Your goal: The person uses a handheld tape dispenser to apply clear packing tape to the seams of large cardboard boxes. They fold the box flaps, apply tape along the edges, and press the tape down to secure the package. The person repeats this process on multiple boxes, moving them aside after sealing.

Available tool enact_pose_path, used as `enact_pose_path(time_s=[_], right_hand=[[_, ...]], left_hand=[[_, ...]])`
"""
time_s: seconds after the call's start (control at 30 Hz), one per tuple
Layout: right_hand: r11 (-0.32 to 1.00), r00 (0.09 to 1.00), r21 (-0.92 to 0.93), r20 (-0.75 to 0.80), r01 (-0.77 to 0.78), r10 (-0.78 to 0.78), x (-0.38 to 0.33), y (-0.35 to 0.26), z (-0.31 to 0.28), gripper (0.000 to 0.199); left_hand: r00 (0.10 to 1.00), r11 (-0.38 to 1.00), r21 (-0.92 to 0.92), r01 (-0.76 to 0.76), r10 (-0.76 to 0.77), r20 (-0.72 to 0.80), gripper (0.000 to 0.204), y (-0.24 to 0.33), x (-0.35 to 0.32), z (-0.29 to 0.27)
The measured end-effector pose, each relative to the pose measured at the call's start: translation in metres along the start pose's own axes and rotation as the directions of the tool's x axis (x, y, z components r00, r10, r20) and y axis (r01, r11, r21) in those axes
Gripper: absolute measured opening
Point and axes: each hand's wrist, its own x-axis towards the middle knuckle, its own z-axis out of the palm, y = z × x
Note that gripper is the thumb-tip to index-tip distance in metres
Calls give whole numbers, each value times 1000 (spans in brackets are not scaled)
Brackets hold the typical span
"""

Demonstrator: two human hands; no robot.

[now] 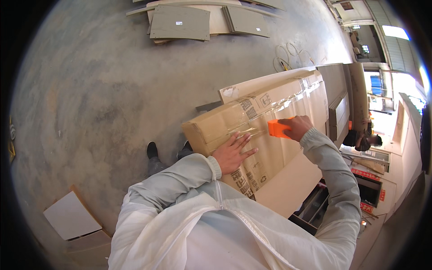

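A long brown cardboard box point(220, 121) lies in front of me on a flat board, with clear tape running along its top seam. My left hand point(231, 152) presses flat on the near end of the box, fingers spread over the tape. My right hand point(298, 127) grips an orange tape dispenser point(277, 128) held against the top of the box, a little farther along the seam. Both arms wear pale grey sleeves.
Grey concrete floor spreads to the left. Flat grey and beige panels point(180, 22) are stacked at the far side. Loose cardboard pieces point(72, 216) lie at the lower left. A coiled cable point(288, 54) rests on the floor. A person point(362, 139) crouches at the right.
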Motion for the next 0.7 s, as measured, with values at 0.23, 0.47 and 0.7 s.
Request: enact_pose_path(time_s=[0.23, 0.47, 0.7], right_hand=[[943, 974, -282, 85, -177, 209, 27, -91, -14, 20], [819, 995, -568, -14, -86, 95, 37, -163, 32, 22], [830, 819, 88, -139, -550, 557, -59, -70, 36, 31]], left_hand=[[975, 997, 77, 0, -17, 221, 61, 4, 9, 11], [954, 962, 159, 221, -247, 170, 68, 19, 44, 36], [934, 950, 294, 104, -195, 299, 73, 11, 67, 43]])
